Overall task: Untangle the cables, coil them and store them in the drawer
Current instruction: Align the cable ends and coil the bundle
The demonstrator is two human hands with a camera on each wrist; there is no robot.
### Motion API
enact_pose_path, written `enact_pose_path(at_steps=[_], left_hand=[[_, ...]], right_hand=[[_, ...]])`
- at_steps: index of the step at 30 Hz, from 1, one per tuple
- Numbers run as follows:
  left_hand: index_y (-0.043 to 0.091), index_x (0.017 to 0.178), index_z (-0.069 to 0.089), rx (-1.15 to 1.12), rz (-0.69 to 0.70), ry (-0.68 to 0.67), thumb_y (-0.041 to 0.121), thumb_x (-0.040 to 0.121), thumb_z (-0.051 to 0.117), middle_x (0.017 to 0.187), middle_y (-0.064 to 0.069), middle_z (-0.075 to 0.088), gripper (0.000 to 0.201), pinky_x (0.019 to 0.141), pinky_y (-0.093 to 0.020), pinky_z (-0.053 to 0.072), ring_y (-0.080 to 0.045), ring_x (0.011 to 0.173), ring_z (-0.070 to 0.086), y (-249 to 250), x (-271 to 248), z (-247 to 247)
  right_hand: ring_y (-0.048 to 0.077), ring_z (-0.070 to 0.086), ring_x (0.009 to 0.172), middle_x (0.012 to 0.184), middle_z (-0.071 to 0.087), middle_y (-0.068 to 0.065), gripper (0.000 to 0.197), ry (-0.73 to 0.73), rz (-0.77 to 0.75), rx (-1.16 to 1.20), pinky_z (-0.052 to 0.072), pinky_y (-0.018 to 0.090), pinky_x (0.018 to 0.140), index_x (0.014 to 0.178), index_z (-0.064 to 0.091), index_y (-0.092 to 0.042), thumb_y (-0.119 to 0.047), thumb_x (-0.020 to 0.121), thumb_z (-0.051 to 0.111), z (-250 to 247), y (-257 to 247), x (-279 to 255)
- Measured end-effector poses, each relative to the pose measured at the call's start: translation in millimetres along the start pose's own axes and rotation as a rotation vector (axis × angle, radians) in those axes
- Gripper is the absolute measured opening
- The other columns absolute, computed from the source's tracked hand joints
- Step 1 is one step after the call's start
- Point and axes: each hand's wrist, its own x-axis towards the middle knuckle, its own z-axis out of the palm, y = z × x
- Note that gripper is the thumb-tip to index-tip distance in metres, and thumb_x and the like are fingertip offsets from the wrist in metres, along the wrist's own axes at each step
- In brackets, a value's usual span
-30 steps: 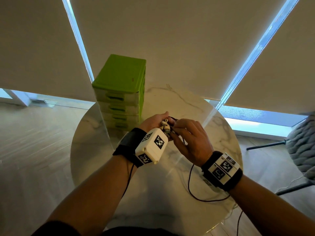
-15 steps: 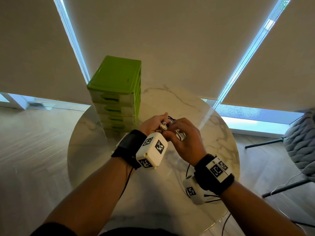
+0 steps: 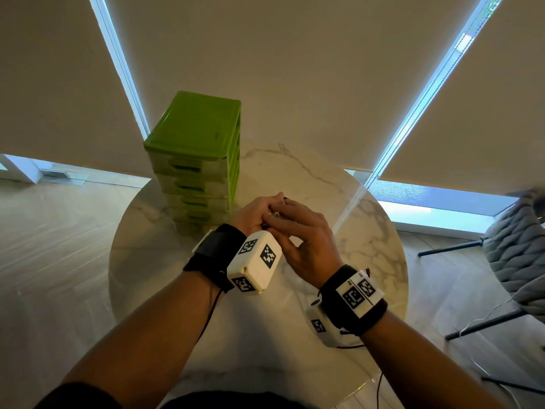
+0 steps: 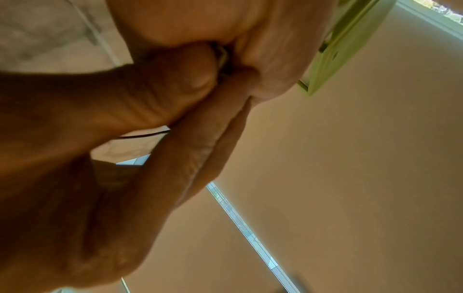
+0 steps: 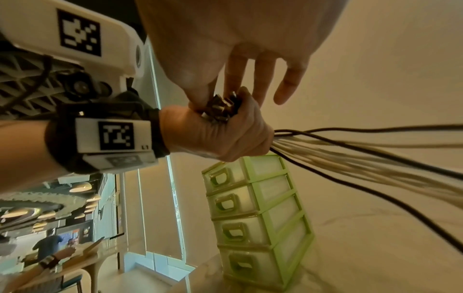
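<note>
My left hand [image 3: 256, 213] is a fist round a bundle of white and black cables [image 5: 350, 158], held above the round marble table [image 3: 324, 178]. The plug ends [image 5: 220, 109] stick out of the top of the fist [image 5: 215, 134]. My right hand [image 3: 303, 234] lies against the left, and its thumb and forefinger [image 5: 233, 79] pinch those plug ends while the other fingers stay straight. The loose cable lengths trail off to the right in the right wrist view. The green drawer unit [image 3: 194, 134] stands just behind the hands with all its drawers [image 5: 235, 230] closed.
Bare marble table surface lies in front of and to the right of the hands. A grey knitted chair [image 3: 516, 246] stands on the floor at the right. Roller blinds and window strips fill the background.
My right hand has closed in over the top of the left fist. The black cable loop that lay on the table under the right wrist is out of sight now.
</note>
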Motion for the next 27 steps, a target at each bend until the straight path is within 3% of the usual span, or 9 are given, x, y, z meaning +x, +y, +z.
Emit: enact_pose_path(at_steps=[4, 8, 11, 14, 16, 18, 20, 25, 27], left_hand=[[0.007, 0.098, 0.057, 0.029, -0.023, -0.010, 0.038, 0.101, 0.033, 0.073, -0.007, 0.064, 0.039, 0.053, -0.022, 0.054, -0.015, 0.062, 0.065, 2, -2, -1], [0.010, 0.086, 0.054, -0.055, -0.030, -0.027, 0.033, 0.101, 0.037, 0.067, -0.003, 0.051, 0.032, 0.037, -0.016, 0.045, -0.009, 0.044, 0.055, 6, -2, 5], [0.013, 0.077, 0.047, -0.022, -0.062, -0.037, 0.038, 0.101, 0.036, 0.052, 0.000, 0.047, 0.036, 0.032, -0.016, 0.039, -0.008, 0.036, 0.047, 9, -4, 2], [0.013, 0.078, 0.046, 0.044, 0.002, -0.016, 0.034, 0.088, 0.049, 0.071, -0.001, 0.039, 0.024, 0.046, -0.017, 0.047, -0.009, 0.059, 0.044, 9, -4, -3], [0.011, 0.082, 0.049, 0.055, 0.018, 0.005, 0.039, 0.083, 0.052, 0.077, -0.004, 0.040, 0.028, 0.052, -0.020, 0.050, -0.011, 0.066, 0.046, 10, -3, -6], [0.008, 0.085, 0.052, 0.081, 0.011, 0.012, 0.047, 0.093, 0.043, 0.069, -0.006, 0.055, 0.041, 0.050, -0.021, 0.051, -0.012, 0.057, 0.058, 10, -1, -6], [0.008, 0.082, 0.051, 0.032, -0.011, 0.025, 0.050, 0.098, 0.034, 0.055, -0.004, 0.058, 0.048, 0.041, -0.019, 0.047, -0.013, 0.045, 0.059, 12, 1, -6], [0.009, 0.077, 0.051, -0.077, 0.017, 0.025, 0.046, 0.100, 0.037, 0.051, -0.004, 0.056, 0.046, 0.037, -0.017, 0.044, -0.014, 0.043, 0.059, 21, 3, 2], [0.010, 0.076, 0.050, -0.122, 0.003, 0.052, 0.043, 0.099, 0.043, 0.053, -0.003, 0.054, 0.041, 0.039, -0.019, 0.047, -0.014, 0.045, 0.059, 25, 6, 5]], right_hand=[[0.023, 0.048, 0.130, 0.132, 0.059, 0.006, 0.035, -0.046, -0.069, 0.020, 0.043, 0.049, 0.101, 0.124, 0.064, -0.017, -0.033, 0.093, 0.060, -3, -1, -2], [0.026, 0.043, 0.134, 0.134, 0.058, 0.005, 0.026, 0.013, -0.099, -0.100, 0.041, 0.047, 0.103, 0.116, 0.069, -0.021, -0.022, 0.090, 0.065, -1, 4, 2], [0.024, 0.044, 0.134, 0.137, 0.055, 0.004, 0.032, -0.013, -0.006, 0.038, 0.041, 0.051, 0.104, 0.122, 0.065, -0.022, -0.027, 0.091, 0.063, -1, -2, 4], [0.018, 0.044, 0.133, 0.142, 0.050, 0.003, 0.059, -0.025, 0.104, 0.181, 0.043, 0.047, 0.104, 0.139, 0.047, -0.021, -0.042, 0.088, 0.064, -4, -9, 3], [0.018, 0.045, 0.132, 0.143, 0.048, 0.004, 0.066, -0.064, 0.074, 0.145, 0.043, 0.045, 0.104, 0.142, 0.042, -0.020, -0.046, 0.086, 0.065, -5, -7, 3], [0.019, 0.048, 0.129, 0.141, 0.049, 0.004, 0.056, -0.086, 0.042, 0.095, 0.045, 0.045, 0.102, 0.136, 0.052, -0.021, -0.048, 0.087, 0.060, -3, 0, 7], [0.019, 0.048, 0.129, 0.140, 0.050, 0.003, 0.049, -0.074, 0.053, 0.114, 0.045, 0.046, 0.102, 0.130, 0.058, -0.020, -0.046, 0.089, 0.058, 1, 7, 11], [0.020, 0.048, 0.128, 0.140, 0.049, 0.003, 0.042, -0.009, 0.029, 0.128, 0.045, 0.046, 0.101, 0.130, 0.056, -0.022, -0.022, 0.089, 0.065, 5, 15, 18], [0.019, 0.047, 0.129, 0.141, 0.048, 0.002, 0.042, 0.009, 0.049, 0.135, 0.044, 0.044, 0.102, 0.131, 0.056, -0.023, -0.020, 0.090, 0.065, 2, 14, 22]])
